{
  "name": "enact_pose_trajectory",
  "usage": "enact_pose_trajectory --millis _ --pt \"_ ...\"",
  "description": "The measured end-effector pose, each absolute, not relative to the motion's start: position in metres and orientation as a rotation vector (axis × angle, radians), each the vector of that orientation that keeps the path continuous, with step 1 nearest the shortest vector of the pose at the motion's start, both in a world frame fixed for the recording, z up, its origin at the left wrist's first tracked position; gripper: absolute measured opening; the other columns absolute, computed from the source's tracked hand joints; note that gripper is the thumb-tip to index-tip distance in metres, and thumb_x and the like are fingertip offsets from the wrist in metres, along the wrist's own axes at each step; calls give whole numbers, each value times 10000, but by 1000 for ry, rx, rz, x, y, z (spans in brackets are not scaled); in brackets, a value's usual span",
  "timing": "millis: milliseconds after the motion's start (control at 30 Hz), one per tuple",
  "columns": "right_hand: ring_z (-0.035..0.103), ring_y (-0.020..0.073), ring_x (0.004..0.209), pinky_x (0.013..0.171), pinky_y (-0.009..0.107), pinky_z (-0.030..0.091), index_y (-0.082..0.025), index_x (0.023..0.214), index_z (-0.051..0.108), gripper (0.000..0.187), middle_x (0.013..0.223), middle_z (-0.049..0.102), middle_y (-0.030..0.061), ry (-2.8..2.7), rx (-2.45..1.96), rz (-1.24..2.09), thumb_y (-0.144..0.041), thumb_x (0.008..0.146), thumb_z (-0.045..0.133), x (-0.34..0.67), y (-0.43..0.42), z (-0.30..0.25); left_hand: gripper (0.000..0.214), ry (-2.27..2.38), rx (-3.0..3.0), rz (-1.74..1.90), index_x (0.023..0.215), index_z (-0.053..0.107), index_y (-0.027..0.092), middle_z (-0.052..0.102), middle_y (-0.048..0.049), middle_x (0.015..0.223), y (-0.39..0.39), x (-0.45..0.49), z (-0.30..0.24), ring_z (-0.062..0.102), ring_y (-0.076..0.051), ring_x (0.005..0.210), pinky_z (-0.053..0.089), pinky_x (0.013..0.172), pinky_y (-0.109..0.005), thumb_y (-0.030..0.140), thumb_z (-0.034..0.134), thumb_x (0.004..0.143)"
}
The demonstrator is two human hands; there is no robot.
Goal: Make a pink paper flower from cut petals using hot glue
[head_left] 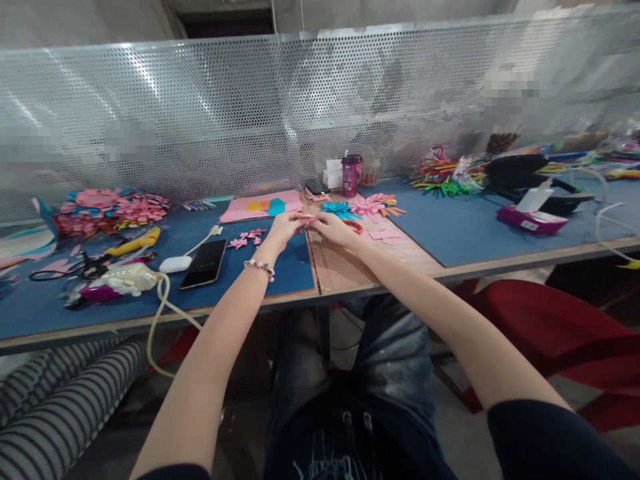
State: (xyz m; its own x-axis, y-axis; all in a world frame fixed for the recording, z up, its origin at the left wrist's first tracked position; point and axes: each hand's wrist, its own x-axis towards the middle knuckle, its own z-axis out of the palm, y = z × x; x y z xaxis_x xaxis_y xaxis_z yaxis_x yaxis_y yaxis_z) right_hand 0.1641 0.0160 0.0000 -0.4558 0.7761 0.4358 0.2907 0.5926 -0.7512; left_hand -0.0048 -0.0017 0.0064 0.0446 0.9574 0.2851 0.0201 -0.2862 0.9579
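Observation:
My left hand and my right hand meet above the table, fingers closed on one small pink paper piece. Its exact shape is partly covered by my fingers. Just beyond my right hand lie fringed blue paper strips and a bunch of pink paper strips. Orange scissor handles show beside my right wrist. Flat pink paper pieces rest right of them. Left of my left hand are several small pink paper cutouts. Behind it lies a stack of coloured paper sheets.
A phone, a white case and a yellow-handled tool lie left. A heap of pink paper pieces stands behind them. A purple cup is near the perforated metal screen. Right are a purple box and a red chair.

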Motion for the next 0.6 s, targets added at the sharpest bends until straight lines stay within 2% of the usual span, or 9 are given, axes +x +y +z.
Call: enact_pose_trajectory --millis 467,600 --pt "456 87 438 400 185 372 -195 696 464 271 530 460 -51 -1994 -836 792 -336 927 453 163 22 -4 283 1033 1400 1333 847 696 116 706 -64 748 0 -6 4 644 -154 670 511 685 -288 212 836 620" --pt "457 90 435 412 187 372 -190 768 499 203 538 469 -55 -1976 -877 765 -308 924 445 163 24 -5 287 975 1412 1319 872 693 111 716 -69 806 -2 -3 4 660 -149 724 522 748 -286 236 823 649"
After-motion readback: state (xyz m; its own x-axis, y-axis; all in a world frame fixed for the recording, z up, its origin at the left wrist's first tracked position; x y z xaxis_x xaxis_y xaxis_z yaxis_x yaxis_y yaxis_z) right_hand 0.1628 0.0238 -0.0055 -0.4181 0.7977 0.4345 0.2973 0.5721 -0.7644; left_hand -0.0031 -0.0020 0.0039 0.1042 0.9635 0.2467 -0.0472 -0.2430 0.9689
